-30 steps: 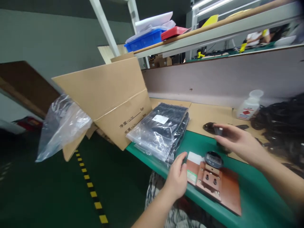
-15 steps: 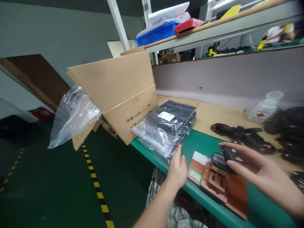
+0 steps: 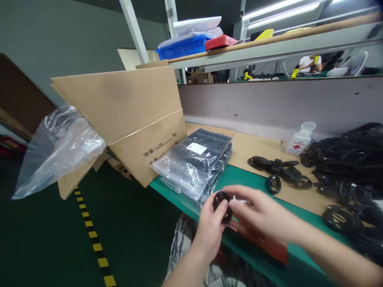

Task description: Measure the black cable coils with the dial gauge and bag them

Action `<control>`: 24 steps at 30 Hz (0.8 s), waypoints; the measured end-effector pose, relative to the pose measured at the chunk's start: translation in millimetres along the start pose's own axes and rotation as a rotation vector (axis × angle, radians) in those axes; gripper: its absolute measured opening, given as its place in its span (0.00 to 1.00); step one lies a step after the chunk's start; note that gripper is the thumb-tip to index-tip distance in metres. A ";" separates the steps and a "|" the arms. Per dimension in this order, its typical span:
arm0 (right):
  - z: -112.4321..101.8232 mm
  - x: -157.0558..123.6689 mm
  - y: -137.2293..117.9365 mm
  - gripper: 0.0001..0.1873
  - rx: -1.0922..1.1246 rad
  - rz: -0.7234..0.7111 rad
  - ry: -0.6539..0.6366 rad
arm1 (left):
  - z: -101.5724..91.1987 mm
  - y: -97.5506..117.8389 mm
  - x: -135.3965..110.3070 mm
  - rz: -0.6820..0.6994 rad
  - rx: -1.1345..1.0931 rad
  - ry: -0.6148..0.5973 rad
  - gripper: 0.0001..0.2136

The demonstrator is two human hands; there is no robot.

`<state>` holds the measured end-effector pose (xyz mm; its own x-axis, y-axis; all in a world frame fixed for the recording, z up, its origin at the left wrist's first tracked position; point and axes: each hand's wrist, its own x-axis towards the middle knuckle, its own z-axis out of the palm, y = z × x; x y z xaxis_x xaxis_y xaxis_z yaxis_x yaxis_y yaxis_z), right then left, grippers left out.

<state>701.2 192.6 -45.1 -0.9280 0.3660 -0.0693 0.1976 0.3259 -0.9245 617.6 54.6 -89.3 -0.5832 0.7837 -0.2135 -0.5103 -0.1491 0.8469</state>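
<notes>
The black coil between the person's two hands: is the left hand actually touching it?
Touching. The head view shows the left hand with its thumb laid across the front of the black coil.

The nearest cable coil [image 3: 221, 194] is black, as are the bundled cables [image 3: 295, 177] and the heaped cables [image 3: 344, 153]. A reddish-brown plate [image 3: 277, 250] stands out against the green tabletop [image 3: 245, 177], and the cardboard sheet [image 3: 254, 145] is tan. The box [image 3: 125, 103] is tan too, with black lettering [image 3: 156, 150]. Clear bags [image 3: 190, 173] show black contents [image 3: 209, 139] and a white label [image 3: 196, 148]. The white bottle [image 3: 300, 137] carries a red diamond [image 3: 297, 146]. The tray [image 3: 185, 48] is blue, the case [image 3: 221, 42] red. A yellow-and-black striped line [image 3: 89, 224] marks the dark green floor [image 3: 54, 239]; the trousers [image 3: 178, 241] are pale grey, dark-streaked.
</notes>
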 end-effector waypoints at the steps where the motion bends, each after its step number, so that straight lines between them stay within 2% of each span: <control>1: -11.7 17.3 3.8 0.17 0.118 0.151 0.115 | -3.7 -2.4 9.5 0.016 0.113 0.005 0.19; 3: -33.5 56.4 14.5 0.16 0.126 0.266 0.232 | -12.5 -9.0 26.0 0.049 0.348 0.014 0.21; 5: -47.4 95.1 27.0 0.16 0.105 0.382 0.274 | -21.8 -16.6 36.7 0.173 0.546 0.042 0.24; 8: -51.0 137.0 43.3 0.16 0.083 0.492 0.255 | -33.0 -26.6 42.6 0.361 0.751 0.066 0.28; 10: -46.5 152.4 50.6 0.15 0.097 0.500 0.217 | -37.6 -30.3 43.4 0.356 0.807 0.060 0.31; 15: -32.4 173.3 56.7 0.15 0.139 0.482 0.181 | -43.9 -27.6 50.4 0.354 0.828 -0.005 0.32; 19: -24.2 184.9 55.2 0.15 0.186 0.451 0.169 | -50.6 -24.5 60.2 0.390 0.789 0.033 0.30; 22: -24.8 180.4 51.1 0.14 0.217 0.414 0.157 | -53.5 -22.4 64.5 0.407 0.753 0.058 0.28; 24: -31.6 164.4 48.2 0.13 0.226 0.385 0.193 | -53.6 -20.4 64.8 0.391 0.731 0.052 0.22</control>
<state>568.1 296.0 -89.2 -0.7215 0.5844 -0.3713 0.4215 -0.0548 -0.9052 556.4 76.2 -146.6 -0.6710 0.7251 0.1545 0.2637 0.0386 0.9638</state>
